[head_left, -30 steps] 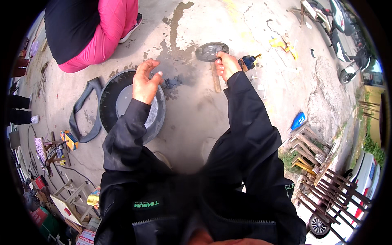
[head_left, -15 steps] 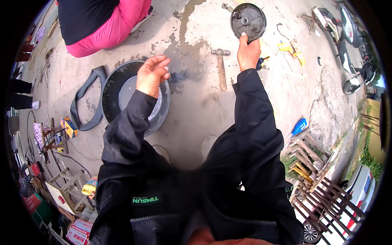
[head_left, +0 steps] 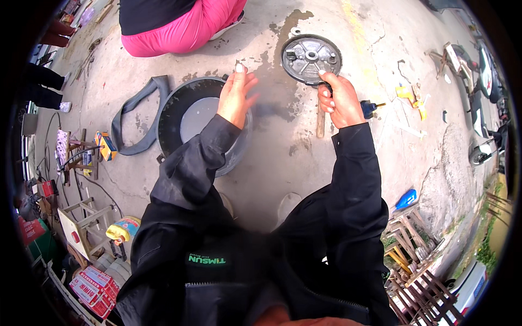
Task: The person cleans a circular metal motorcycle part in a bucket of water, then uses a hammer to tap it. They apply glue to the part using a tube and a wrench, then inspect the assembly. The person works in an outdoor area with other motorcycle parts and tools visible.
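A round metal brake plate [head_left: 312,44], with a central hub hole and ribs, is gripped at its near edge by my right hand [head_left: 343,100], thumb on top and fingers curled beneath. It is held above the ground. My left hand [head_left: 237,98] is empty, its fingers apart and slightly blurred, over the right side of a black tub [head_left: 182,106] of greyish water. Under the plate and my right hand, a hammer's wooden handle [head_left: 321,122] shows; its head is hidden. A flat rubber loop [head_left: 122,127] lies left of the tub.
A person in pink trousers [head_left: 179,32] crouches at the far left. Right of my right hand lie a dark blue tool [head_left: 368,108] and yellow tools [head_left: 410,96]. Wooden stools [head_left: 408,233] and a blue bottle [head_left: 405,199] are at right, boxes [head_left: 95,290] at lower left.
My right hand has brought the brake plate leftward and tilted it, showing a brighter ribbed face and covering the hammer's head. My left hand has opened its fingers. The whole view has shifted.
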{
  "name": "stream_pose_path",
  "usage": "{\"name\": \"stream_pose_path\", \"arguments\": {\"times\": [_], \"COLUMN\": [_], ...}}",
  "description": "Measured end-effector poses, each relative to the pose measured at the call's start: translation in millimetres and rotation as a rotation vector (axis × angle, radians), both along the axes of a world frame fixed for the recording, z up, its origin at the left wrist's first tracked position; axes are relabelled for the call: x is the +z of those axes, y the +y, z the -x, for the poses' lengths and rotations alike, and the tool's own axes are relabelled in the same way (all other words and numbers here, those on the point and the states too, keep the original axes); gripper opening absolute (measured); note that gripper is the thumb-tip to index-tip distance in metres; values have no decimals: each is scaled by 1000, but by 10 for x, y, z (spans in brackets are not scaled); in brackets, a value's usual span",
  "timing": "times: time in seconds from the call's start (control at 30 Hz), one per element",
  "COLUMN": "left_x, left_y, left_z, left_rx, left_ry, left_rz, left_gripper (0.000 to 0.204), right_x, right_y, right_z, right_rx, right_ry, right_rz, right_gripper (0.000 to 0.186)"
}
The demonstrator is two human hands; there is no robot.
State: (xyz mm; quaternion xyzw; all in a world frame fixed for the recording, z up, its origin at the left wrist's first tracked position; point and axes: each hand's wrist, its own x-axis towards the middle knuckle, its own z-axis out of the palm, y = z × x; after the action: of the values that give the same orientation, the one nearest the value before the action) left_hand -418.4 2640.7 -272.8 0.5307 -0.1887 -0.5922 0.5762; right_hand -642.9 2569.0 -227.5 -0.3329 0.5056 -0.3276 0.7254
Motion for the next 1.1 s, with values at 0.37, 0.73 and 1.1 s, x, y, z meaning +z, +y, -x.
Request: {"name": "stream_pose_path", "arguments": {"times": [0.37, 0.73, 1.1], "left_x": [240, 439, 483], "left_y": [-96, -49, -25], "left_z": [-229, -309, -379], "left_rx": [-55, 65, -110], "left_ry": [112, -60, -522], "left_rz": [365, 454, 400], "left_gripper": [62, 31, 45], "right_x": [243, 173, -239], "right_y": [202, 199, 209], "right_z": [-50, -56, -83], "right_rx": [324, 244, 427], "right_ry": [-211, -316, 55], "right_rz": [-37, -165, -217], "right_gripper": [21, 29, 57]}}
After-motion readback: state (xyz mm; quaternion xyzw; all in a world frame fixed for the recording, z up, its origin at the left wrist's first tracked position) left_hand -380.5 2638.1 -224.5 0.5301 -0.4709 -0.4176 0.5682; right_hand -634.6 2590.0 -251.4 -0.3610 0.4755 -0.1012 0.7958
